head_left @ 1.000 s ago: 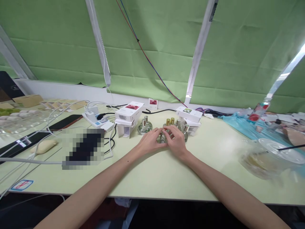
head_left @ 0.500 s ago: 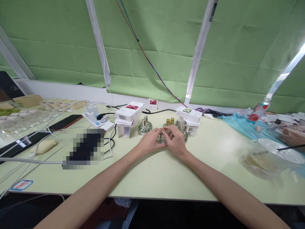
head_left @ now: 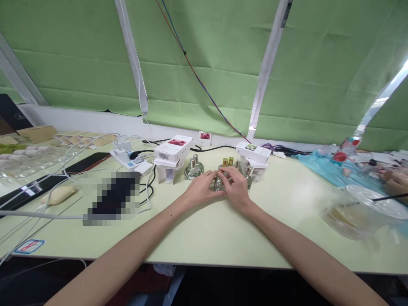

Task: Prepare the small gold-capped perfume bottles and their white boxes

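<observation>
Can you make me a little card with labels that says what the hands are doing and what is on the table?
Left hand: fingers curled on a small clear glass bottle, from its left
Right hand: fingertips on the same bottle, from its right
Just behind: two gold-capped glass bottles
Left of the hands: round silver-capped glass bottle, stacked white cardboard boxes
Surface: pale green table
Far right: another person's hand, clear plastic lid
</observation>
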Motion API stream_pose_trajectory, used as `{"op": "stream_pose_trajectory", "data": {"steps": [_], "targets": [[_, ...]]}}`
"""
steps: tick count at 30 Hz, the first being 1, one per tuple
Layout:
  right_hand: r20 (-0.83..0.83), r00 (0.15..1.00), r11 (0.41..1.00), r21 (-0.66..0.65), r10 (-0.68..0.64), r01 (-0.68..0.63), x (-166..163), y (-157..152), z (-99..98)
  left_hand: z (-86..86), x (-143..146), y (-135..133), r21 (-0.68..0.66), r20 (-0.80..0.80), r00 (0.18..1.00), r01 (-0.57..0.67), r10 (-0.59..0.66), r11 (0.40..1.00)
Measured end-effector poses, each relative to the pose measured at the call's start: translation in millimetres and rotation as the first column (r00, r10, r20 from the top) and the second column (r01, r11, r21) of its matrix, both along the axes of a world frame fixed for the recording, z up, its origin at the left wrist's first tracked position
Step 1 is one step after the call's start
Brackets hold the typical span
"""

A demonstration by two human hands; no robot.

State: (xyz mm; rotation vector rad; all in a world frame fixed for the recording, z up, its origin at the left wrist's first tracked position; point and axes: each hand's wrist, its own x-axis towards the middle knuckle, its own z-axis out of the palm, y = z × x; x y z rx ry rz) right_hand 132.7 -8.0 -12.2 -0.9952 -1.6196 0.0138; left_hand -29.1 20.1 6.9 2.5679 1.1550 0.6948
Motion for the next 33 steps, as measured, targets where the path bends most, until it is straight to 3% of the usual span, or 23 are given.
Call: {"op": "stream_pose_trajectory", "data": {"steps": [12,33], "targets": [[-0.033,0.999,0.998,-0.034,0.042,-0.043,-0.2,-0.9,-0.4,0.5,0.3,-1.7,0.014,-0.005,1.000,-0.005,0.005,1.000],[0.028,0.995,0.995,0.018,0.093,-0.094,2.3,5.3,0.7,-1.2,0.4,0.0,0.005,0.008,1.000,-0.002,0.002,1.000]]}}
